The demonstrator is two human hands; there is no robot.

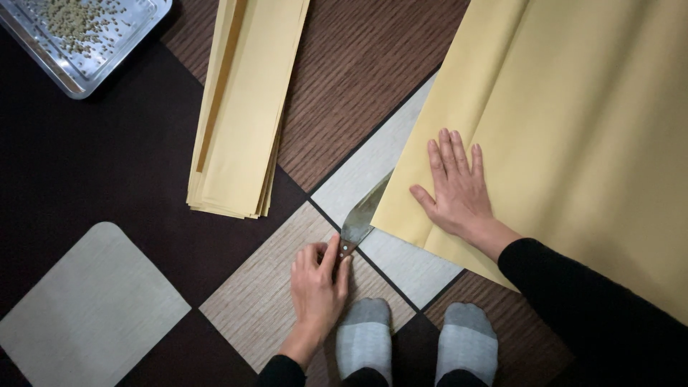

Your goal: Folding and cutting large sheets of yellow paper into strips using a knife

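One large yellow paper sheet (pixel 573 129) lies folded on the patterned floor (pixel 107 165), knife (pixel 362 215) blade slid into its fold at the near corner. Left hand (pixel 317 283): grip closed on the knife's wooden handle. Right hand (pixel 457 188): flat and spread, pressing the sheet, holding nothing. Cut looks barely begun. Stack of cut yellow strips (pixel 240 107) lies well apart to the left; metal tray (pixel 140 25) of small seeds beyond.
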